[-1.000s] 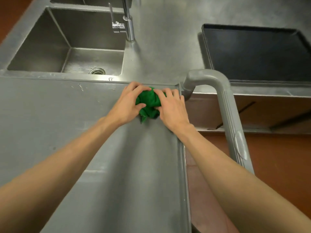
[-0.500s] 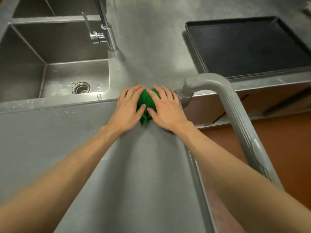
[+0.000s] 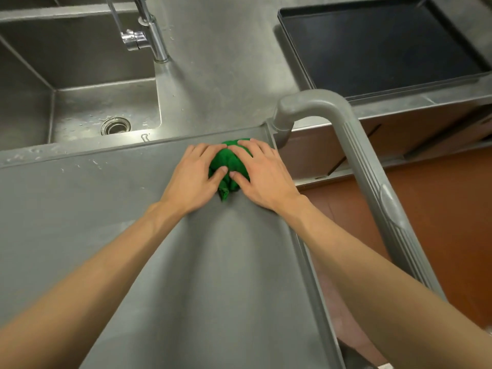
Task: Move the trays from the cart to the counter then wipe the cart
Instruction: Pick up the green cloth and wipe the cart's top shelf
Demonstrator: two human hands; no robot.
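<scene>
Head view: left hand (image 3: 193, 179) and right hand (image 3: 262, 177), fingers straight, press a bunched green cloth (image 3: 230, 166) onto the grey cart (image 3: 133, 209); black tray (image 3: 378, 43) sits on the table (image 3: 226, 62).

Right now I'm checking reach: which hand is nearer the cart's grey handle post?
Right. The right hand presses the green cloth just beside the handle post; the left hand lies on the cloth's far side.

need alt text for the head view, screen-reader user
Left hand and right hand press a bunched green cloth onto the grey cart top near its far right corner. Behind: sink, black tray on the counter.
</scene>
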